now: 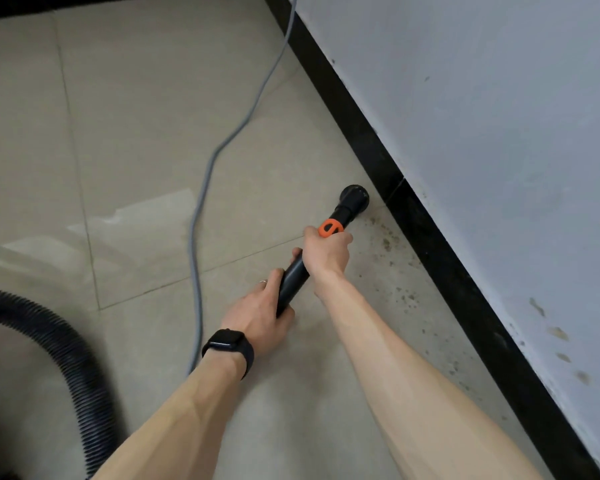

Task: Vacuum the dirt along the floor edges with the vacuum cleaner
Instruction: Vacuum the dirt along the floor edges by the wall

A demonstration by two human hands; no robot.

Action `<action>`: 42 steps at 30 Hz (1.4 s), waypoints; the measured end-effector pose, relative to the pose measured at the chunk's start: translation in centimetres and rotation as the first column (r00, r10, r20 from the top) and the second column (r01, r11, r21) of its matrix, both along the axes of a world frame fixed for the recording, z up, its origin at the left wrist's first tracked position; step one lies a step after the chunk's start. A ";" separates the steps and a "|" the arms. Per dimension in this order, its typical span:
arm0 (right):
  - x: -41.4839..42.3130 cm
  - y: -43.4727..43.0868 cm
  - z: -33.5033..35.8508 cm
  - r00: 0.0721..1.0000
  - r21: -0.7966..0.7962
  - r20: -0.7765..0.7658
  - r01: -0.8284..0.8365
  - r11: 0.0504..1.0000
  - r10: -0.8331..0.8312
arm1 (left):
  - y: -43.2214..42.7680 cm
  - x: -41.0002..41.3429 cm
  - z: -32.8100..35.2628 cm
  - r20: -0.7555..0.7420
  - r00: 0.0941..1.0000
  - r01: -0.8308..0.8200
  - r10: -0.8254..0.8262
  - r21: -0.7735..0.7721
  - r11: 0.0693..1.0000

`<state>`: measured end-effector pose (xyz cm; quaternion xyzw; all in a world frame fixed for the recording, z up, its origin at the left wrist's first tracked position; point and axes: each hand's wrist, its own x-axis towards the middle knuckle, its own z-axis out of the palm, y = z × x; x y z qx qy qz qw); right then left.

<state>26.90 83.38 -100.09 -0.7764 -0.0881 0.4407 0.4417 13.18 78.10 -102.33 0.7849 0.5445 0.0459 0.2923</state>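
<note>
A black vacuum wand (293, 278) with an orange collar (330, 228) slants down toward the wall. Its round black nozzle (354, 198) rests on the beige tile floor, just short of the black baseboard (426, 237). My right hand (328, 252) grips the wand right behind the orange collar. My left hand (260, 315), with a ring and a black watch at the wrist, grips the wand's lower end. Dark specks of dirt (387, 242) lie scattered along the floor edge, to the right of the nozzle and on toward me.
A black ribbed hose (73, 362) curves across the lower left. A grey power cord (201, 209) snakes over the tiles from the top and passes under my left arm. The pale wall (499, 133) above the baseboard has stains low down at the right.
</note>
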 end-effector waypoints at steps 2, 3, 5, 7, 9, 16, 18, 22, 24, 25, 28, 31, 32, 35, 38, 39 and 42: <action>0.9 0.8 0.1 0.998 -0.026 0.051 -0.038 0.999 0.039 | 0.2 1.2 -0.1 0.053 0.998 -0.037 0.038 -0.023 0.999; 1.4 1.2 0.1 0.996 -0.040 0.072 -0.056 0.998 0.059 | 0.3 1.8 -0.1 0.073 0.996 -0.050 0.053 -0.039 0.998; 2.3 1.9 0.1 0.987 -0.070 0.123 -0.098 0.993 0.106 | 0.6 2.9 -0.2 0.105 0.991 -0.073 0.082 -0.087 0.994; 3.1 2.4 0.0 0.970 -0.106 0.180 -0.149 0.983 0.166 | 1.1 3.8 -0.3 0.143 0.982 -0.102 0.123 -0.146 0.984; 3.6 2.9 -0.3 0.951 -0.135 0.219 -0.191 0.972 0.217 | 1.5 4.4 -0.5 0.173 0.973 -0.120 0.151 -0.180 0.976; 3.7 5.0 -0.3 0.933 -0.107 0.229 -0.259 0.960 0.278 | 3.2 4.5 -0.5 0.228 0.951 -0.154 0.207 -0.232 0.961; 3.6 4.9 -0.2 0.934 -0.127 0.235 -0.245 0.961 0.269 | 3.3 4.3 -0.3 0.213 0.961 -0.127 0.175 -0.220 0.967; 3.0 3.4 -0.4 0.951 -0.178 0.233 -0.162 0.971 0.201 | 2.4 3.4 -0.1 0.157 0.986 -0.034 0.060 -0.160 0.987; 2.7 2.4 -0.4 0.963 -0.157 0.218 -0.125 0.980 0.158 | 2.0 2.7 0.0 0.120 0.993 0.001 0.015 -0.131 0.991; 2.6 1.7 -0.4 0.971 -0.133 0.201 -0.108 0.985 0.133 | 1.9 2.4 0.0 0.101 0.995 0.016 -0.004 -0.118 0.993; 2.3 0.0 -0.2 0.989 -0.041 0.095 -0.106 0.994 0.109 | 1.3 1.5 0.3 0.033 0.998 0.063 -0.061 -0.059 0.996; 1.5 -1.2 0.3 0.993 0.005 -0.003 -0.122 0.993 0.122 | 0.6 0.2 0.5 -0.016 0.995 0.099 -0.100 -0.032 0.995; 1.0 -1.6 0.4 0.993 0.011 -0.025 -0.111 0.994 0.112 | 0.3 -0.4 0.7 -0.029 0.994 0.106 -0.107 -0.033 0.994; -1.3 -2.7 0.6 0.996 0.024 -0.061 -0.071 0.997 0.072 | -0.5 -2.5 1.0 -0.090 0.989 0.116 -0.118 -0.028 0.993; -4.0 -4.0 0.8 0.991 0.043 -0.122 -0.052 0.998 0.057 | -1.4 -5.3 1.2 -0.180 0.975 0.130 -0.126 0.012 0.991; -4.8 -4.4 0.9 0.988 0.044 -0.144 -0.050 0.998 0.056 | -1.7 -6.3 1.2 -0.197 0.972 0.137 -0.131 0.018 0.990; -7.3 -5.4 1.2 0.980 0.027 -0.190 -0.058 0.998 0.062 | -2.6 -9.1 1.3 -0.205 0.970 0.136 -0.130 0.015 0.991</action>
